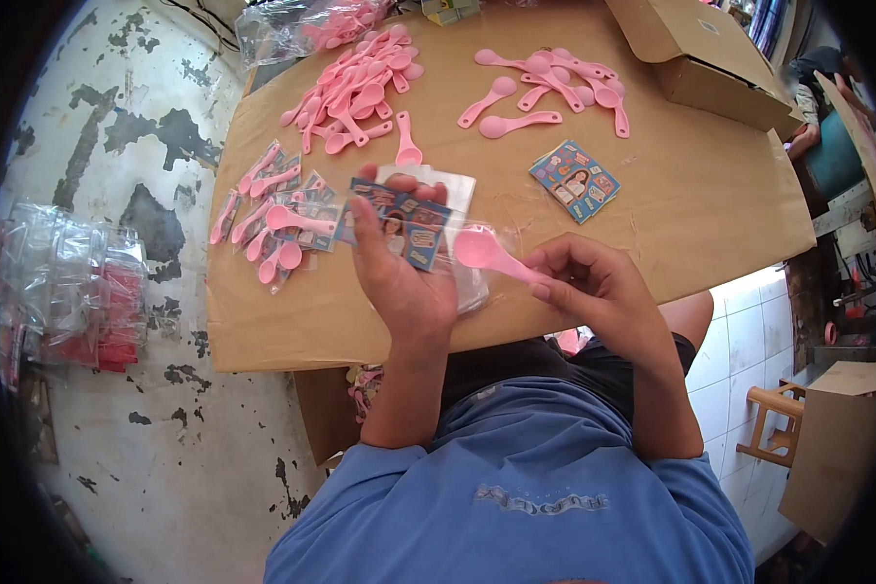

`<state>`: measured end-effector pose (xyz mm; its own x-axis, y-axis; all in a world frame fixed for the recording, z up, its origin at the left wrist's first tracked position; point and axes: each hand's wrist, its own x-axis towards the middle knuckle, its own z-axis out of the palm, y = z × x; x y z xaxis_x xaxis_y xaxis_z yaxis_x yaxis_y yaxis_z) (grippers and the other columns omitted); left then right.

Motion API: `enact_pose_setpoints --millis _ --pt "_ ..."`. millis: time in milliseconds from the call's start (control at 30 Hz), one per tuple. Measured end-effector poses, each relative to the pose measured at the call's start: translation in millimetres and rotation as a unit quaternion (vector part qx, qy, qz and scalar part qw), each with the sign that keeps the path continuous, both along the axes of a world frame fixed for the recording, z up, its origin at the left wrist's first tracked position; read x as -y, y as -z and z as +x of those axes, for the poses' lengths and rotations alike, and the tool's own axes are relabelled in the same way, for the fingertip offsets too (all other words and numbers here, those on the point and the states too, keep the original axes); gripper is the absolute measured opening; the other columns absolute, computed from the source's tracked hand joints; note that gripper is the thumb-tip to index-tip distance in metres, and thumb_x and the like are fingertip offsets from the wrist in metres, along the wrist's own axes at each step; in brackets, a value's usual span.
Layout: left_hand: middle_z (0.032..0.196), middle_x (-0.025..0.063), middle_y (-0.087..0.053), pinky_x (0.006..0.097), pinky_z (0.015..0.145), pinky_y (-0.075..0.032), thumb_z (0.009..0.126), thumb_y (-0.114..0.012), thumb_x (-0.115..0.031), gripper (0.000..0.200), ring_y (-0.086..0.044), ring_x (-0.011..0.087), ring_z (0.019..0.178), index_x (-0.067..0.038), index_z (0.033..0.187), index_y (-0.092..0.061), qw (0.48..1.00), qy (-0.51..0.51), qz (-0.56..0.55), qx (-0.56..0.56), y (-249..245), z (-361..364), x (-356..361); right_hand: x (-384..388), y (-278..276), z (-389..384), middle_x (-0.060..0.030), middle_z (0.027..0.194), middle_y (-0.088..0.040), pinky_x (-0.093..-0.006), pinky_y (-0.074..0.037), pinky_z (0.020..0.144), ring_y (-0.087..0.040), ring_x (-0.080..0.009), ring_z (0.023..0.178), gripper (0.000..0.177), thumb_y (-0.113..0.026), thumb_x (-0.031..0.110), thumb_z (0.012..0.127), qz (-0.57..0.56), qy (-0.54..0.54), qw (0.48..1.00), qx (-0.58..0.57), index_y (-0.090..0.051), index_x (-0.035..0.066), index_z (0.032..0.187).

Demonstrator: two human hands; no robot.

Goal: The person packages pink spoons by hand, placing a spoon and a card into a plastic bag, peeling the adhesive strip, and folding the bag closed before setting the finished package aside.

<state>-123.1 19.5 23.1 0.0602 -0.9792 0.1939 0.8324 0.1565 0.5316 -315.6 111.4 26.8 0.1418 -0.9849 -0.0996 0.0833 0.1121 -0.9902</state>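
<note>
My left hand is closed around a blue printed card, its face turned up; clear plastic seems to surround the card's right side. In my right hand a pink measuring spoon is pinched by its handle, bowl pointing left, close beside the card. Clear plastic bags lie on the table partly behind my left hand. Just beyond my left fingertips rests a single pink spoon. To the left are several bagged pink spoons with cards. A stack of cards sits farther right.
A large heap of pink spoons covers the table's far left, with several more scattered right of it. An open cardboard box stands at the far right. A wooden stool is on the floor to the right.
</note>
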Motion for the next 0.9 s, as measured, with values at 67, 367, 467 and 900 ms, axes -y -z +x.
enact_pose_setpoints --millis 67,367,467,900 --pt "0.111 0.0106 -0.064 0.0412 0.103 -0.053 0.107 -0.058 -0.032 0.043 -0.064 0.0208 0.1 -0.005 0.138 -0.051 1.0 0.029 0.007 0.007 1 -7 -7 2 2 7 -0.0038 0.102 -0.07 -0.0222 -0.052 0.077 -0.062 -0.0068 0.084 0.028 -0.069 0.006 0.099 -0.023 0.019 0.999 0.039 -0.064 -0.003 0.125" --pt "0.108 0.0072 -0.062 0.0416 0.097 -0.053 0.108 -0.055 -0.037 0.047 -0.063 0.0185 0.096 -0.006 0.142 -0.047 0.986 0.135 0.086 -0.041 15 -22 -22 2 20 21 -0.0029 0.099 -0.066 -0.0219 -0.051 0.077 -0.064 -0.0072 0.09 0.034 -0.076 0.007 0.093 -0.056 0.089 0.984 0.143 -0.056 0.002 0.119" --pt "0.108 0.007 -0.062 0.039 0.094 -0.054 0.109 -0.054 -0.033 0.044 -0.064 0.0181 0.097 -0.007 0.143 -0.046 0.98 0.165 0.102 -0.036 15 -29 -34 8 41 27 0.0012 0.098 -0.061 -0.0198 -0.046 0.074 -0.057 -0.0034 0.085 0.037 -0.082 0.011 0.089 -0.11 0.128 0.983 0.076 -0.056 0.004 0.115" --pt "0.144 0.0152 -0.056 0.0445 0.114 -0.044 0.11 -0.048 -0.028 0.045 -0.054 0.0263 0.135 -0.005 0.148 -0.044 0.978 0.182 0.103 0.002 -13 6 -30 -11 -5 -1 -0.0133 0.136 -0.063 -0.0397 -0.047 0.097 -0.056 -0.0275 0.121 0.028 -0.076 0.008 0.087 -0.422 0.15 0.882 -0.144 -0.078 0.013 0.114"
